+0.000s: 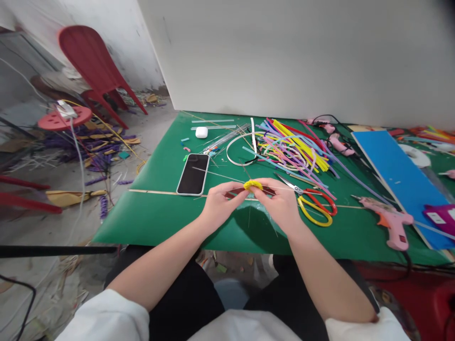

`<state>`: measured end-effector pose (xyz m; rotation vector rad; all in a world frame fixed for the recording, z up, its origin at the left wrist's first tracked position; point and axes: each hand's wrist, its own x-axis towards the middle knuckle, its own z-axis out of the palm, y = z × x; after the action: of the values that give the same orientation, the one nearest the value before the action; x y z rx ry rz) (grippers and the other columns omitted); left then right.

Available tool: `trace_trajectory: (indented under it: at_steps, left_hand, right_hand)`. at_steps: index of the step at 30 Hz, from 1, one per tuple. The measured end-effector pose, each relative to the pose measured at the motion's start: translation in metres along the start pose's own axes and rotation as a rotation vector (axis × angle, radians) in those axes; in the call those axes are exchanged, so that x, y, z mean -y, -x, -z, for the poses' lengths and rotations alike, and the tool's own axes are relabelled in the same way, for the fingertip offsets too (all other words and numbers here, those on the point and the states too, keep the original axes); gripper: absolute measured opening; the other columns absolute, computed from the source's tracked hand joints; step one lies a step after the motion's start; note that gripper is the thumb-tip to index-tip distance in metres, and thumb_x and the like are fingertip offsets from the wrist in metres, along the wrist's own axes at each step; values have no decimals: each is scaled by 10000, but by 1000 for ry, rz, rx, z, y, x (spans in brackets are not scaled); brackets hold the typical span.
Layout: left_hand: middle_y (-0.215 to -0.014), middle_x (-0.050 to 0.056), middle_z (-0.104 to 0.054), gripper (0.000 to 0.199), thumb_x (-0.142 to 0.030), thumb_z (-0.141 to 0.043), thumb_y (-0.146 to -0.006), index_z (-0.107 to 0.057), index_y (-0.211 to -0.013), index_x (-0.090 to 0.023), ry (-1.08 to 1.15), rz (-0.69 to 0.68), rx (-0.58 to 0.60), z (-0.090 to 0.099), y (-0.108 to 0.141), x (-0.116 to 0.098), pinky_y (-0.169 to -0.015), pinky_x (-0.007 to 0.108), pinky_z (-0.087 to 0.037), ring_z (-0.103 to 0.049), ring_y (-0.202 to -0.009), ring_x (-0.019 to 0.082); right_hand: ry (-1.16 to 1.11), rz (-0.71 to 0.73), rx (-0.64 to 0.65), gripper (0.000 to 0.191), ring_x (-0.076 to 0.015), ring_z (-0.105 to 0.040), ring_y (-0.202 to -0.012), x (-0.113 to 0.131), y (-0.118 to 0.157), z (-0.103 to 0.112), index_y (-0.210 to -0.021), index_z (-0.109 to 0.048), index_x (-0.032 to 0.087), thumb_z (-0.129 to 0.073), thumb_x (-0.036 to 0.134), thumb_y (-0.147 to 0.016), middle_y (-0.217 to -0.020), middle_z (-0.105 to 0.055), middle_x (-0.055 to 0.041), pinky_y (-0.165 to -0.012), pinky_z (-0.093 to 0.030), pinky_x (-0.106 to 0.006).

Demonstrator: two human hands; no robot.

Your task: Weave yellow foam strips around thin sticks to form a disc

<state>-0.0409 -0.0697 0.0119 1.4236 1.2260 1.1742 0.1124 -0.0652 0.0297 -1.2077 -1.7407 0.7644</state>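
Note:
Between my two hands, above the green tabletop (159, 218), is a small bent piece of yellow pipe cleaner (253, 184). My left hand (224, 199) pinches it from the left, and my right hand (280, 201) pinches it from the right. Thin, stiff strands stick out around the fingers; I cannot tell which belong to the yellow piece. Just right of my right hand lie scissors (314, 206) with one red and one yellow handle loop. A phone (194, 175) with a dark screen rests left of my left hand.
Behind my hands lies a pile of colored pipe cleaners (295, 144). A pink glue gun (389, 220) sits at the right, beside a blue board (394, 175). A white earbud case (201, 132) is near the back left. A white panel (284, 57) stands along the far edge.

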Motion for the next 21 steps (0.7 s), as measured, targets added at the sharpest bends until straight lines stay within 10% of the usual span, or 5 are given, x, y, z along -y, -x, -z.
trace_trajectory:
  at_steps: [13,21]
  left_hand:
    - [-643,5,-636,191,-265,-746,-580,-650,-674,-129,381,150,-99,-9,6,-2,-481,194,-440,-586,-583,112]
    - [-656,3,-644,211,-268,-728,-623,-658,-772,-136,429,189,-51,-9,8,-5,-447,180,-444,-590,-551,101]
  right_hand:
    - [207,323,-117,119,-127,-621,-725,-6,4,-8,-873,-643,200,-544,240,-821,-800,-689,-17,-683,-494,-242]
    - [153,281,-98,102,-123,-619,-725,-2,1,-3,-849,-649,210,-557,233,-809,-805,-682,-7,-660,-492,-233]
